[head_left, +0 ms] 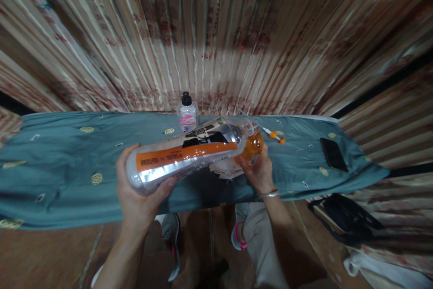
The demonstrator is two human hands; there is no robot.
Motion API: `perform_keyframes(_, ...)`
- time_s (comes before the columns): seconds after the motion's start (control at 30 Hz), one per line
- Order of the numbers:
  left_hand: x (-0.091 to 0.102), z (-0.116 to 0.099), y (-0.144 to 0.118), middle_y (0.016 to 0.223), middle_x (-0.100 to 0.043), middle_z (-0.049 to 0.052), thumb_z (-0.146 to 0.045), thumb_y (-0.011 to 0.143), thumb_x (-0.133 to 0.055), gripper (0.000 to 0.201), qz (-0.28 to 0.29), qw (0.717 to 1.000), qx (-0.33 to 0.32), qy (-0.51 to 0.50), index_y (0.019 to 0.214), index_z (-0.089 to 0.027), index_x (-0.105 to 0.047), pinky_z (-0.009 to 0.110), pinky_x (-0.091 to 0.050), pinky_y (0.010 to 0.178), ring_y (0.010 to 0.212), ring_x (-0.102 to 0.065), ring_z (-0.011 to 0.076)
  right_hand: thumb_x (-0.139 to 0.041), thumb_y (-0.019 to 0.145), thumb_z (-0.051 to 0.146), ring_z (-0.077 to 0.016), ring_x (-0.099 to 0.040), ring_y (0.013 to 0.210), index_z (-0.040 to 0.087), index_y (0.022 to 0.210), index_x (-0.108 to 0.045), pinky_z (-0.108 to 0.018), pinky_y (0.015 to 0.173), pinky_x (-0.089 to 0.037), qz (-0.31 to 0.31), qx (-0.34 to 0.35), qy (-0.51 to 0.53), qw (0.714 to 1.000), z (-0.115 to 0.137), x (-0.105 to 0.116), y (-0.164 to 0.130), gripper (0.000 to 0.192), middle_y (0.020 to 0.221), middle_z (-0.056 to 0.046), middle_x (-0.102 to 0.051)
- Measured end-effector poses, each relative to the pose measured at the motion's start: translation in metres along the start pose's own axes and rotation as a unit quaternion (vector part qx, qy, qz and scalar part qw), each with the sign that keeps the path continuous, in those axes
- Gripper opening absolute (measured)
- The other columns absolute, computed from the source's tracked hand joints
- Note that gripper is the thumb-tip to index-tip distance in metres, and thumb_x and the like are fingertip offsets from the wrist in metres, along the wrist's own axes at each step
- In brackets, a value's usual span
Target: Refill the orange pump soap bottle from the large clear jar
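My left hand is wrapped round the base of a large plastic drink bottle with an orange, silver and black label. The bottle is tilted, its neck pointing right and sitting at the mouth of a small clear container of amber liquid. Fingers closed, my right hand holds that container; whether the two rims touch, I cannot tell. Beneath the bottle's neck lies a crumpled pale tissue or cloth. A clear squeeze bottle with a black cap and pink label stands upright behind.
A teal patterned cloth covers the narrow table. Right of the container lies a thin white stick-like item with orange parts. Further right is a black phone. Pleated curtains hang behind, and a black bag lies at lower right.
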State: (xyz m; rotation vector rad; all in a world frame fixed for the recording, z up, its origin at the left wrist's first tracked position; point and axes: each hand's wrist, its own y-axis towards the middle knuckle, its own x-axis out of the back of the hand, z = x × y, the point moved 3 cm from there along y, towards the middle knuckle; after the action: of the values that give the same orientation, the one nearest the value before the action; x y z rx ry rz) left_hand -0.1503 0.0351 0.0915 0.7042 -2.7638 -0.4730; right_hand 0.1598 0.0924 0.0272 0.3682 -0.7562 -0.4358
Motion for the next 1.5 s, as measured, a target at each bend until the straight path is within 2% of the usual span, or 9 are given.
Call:
perform_keyframes(0.5,0.0008,0.0001,0.0002,0.126,-0.058,0.009,-0.048,0.054,-0.087,0.089,0.002,1.0,-0.003,0.005,0.135,-0.034,-0.053,0.059,-0.045,0.105,0.111,-0.058,0.0362,-0.071,0.076,0.059,-0.0321,-0.07,0.107,0.019,0.139,-0.044,-0.047,0.086,-0.059,-0.003,-0.001,-0.004,1.0,0.0009,0.0009,-0.0006,0.079,0.127,-0.017,-0.067)
perform_keyframes(0.67,-0.0001,-0.0012,0.0009,0.122,-0.059,0.007,-0.046,0.053,-0.088,0.089,-0.001,1.0,-0.02,0.001,0.135,-0.033,-0.054,0.054,-0.048,0.101,0.106,-0.059,0.0334,-0.072,0.075,0.056,-0.0331,-0.07,0.108,0.018,0.139,-0.043,-0.048,0.086,-0.059,0.0,-0.002,-0.001,1.0,0.0,0.0008,-0.0006,0.08,0.126,-0.017,-0.067)
perform_keyframes(0.83,-0.0002,-0.0008,0.0007,0.123,-0.06,0.007,-0.046,0.051,-0.088,0.091,0.001,1.0,-0.007,0.001,0.135,-0.034,-0.054,0.054,-0.047,0.1,0.108,-0.058,0.034,-0.071,0.075,0.056,-0.0336,-0.069,0.109,0.017,0.139,-0.042,-0.049,0.088,-0.059,0.004,0.0,0.004,1.0,0.0001,0.0006,-0.0001,0.08,0.127,-0.018,-0.066)
perform_keyframes(1.27,0.0015,0.0012,0.0021,0.121,-0.06,0.006,-0.047,0.051,-0.089,0.091,-0.007,1.0,-0.028,0.004,0.134,-0.032,-0.055,0.049,-0.05,0.096,0.104,-0.06,0.0312,-0.07,0.076,0.058,-0.032,-0.07,0.107,0.015,0.138,-0.044,-0.046,0.087,-0.059,-0.007,-0.002,0.005,1.0,0.0007,0.0002,-0.0004,0.08,0.125,-0.018,-0.068)
perform_keyframes(1.5,0.0012,0.0002,0.0022,0.119,-0.061,0.005,-0.046,0.053,-0.088,0.09,0.0,0.999,-0.039,0.001,0.135,-0.031,-0.054,0.042,-0.053,0.087,0.099,-0.061,0.0272,-0.071,0.075,0.058,-0.0318,-0.07,0.108,0.017,0.139,-0.045,-0.046,0.087,-0.059,-0.013,-0.004,0.001,1.0,0.0008,0.0006,-0.0015,0.08,0.126,-0.017,-0.068)
